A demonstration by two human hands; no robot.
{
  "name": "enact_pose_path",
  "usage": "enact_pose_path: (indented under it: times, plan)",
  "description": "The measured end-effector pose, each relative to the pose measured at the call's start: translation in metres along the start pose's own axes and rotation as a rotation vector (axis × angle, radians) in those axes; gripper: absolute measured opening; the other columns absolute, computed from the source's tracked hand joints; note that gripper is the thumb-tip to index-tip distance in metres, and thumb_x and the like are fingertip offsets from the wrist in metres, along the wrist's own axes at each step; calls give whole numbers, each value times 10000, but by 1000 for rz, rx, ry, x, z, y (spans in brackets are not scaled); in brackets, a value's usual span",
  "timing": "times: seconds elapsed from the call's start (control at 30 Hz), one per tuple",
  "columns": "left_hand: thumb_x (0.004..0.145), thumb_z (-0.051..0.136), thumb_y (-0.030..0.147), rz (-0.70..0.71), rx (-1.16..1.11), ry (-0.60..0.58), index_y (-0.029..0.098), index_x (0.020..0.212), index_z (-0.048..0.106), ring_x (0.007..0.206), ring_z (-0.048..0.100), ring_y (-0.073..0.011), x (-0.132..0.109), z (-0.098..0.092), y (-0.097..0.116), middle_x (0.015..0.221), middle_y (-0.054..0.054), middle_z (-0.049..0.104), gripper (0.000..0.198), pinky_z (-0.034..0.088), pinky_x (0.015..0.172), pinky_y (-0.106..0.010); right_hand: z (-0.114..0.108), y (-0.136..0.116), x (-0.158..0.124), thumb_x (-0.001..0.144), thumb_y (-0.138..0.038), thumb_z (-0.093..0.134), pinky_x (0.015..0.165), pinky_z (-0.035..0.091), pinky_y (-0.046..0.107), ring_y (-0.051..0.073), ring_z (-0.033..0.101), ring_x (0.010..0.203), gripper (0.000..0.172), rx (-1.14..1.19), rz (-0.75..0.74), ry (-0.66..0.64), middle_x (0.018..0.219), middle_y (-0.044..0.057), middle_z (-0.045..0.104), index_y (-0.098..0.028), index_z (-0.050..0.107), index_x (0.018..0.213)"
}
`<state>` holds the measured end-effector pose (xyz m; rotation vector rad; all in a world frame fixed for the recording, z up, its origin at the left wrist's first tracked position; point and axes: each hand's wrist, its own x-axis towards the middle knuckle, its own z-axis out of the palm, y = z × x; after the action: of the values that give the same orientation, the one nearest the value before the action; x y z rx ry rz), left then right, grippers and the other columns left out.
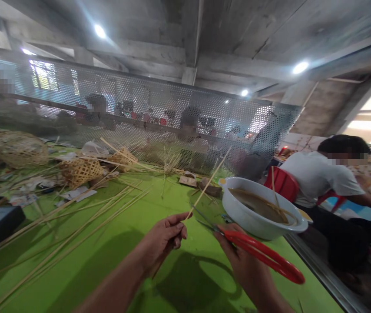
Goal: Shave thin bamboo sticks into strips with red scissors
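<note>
nearest to the camera are two bare hands, the left hand (169, 234) and the right hand (242, 256), both raised above a green table (172, 198), which is the largest thing around them. at its far side stands a perforated metal screen (159, 113), and behind it other people (190, 119) show only dimly. on the right, beyond the table edge, a person in a white shirt (322, 174) sits on a red chair (281, 183), leaning forward. at the right edge of the table, a white basin (253, 226) holds brownish liquid (253, 206), with some pale strips (275, 189) lying partly in it. toward the left rest woven baskets (81, 171), a dark box (3, 230) and many long strips (107, 202), spread loosely. smaller is the pair of scissors (249, 243) with red handles: the right hand is closed around it, and its blades stand apart. the smallest is a thin strip (210, 182), pinched between thumb and fingers of the left hand. it is inclined, its upper end pointing away and to the right, its lower part coming out below the hand. the blade tips are just beside this strip; whether metal touches it, i cannot tell.
</note>
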<state>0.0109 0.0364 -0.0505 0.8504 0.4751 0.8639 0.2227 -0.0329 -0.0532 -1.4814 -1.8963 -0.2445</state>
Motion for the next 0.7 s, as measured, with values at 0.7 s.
enact_pose_path:
  times: [0.7]
  plan:
    - [769,661,185,24,41,-13,124,1122,653,493,396,-32,5,-6,-3,688,-12,574,358,280,469,-147,-2,2,2,934,-393,454,748,515,328,216,652,857,237,-19,21,37,950,43,666,-242,609,1029]
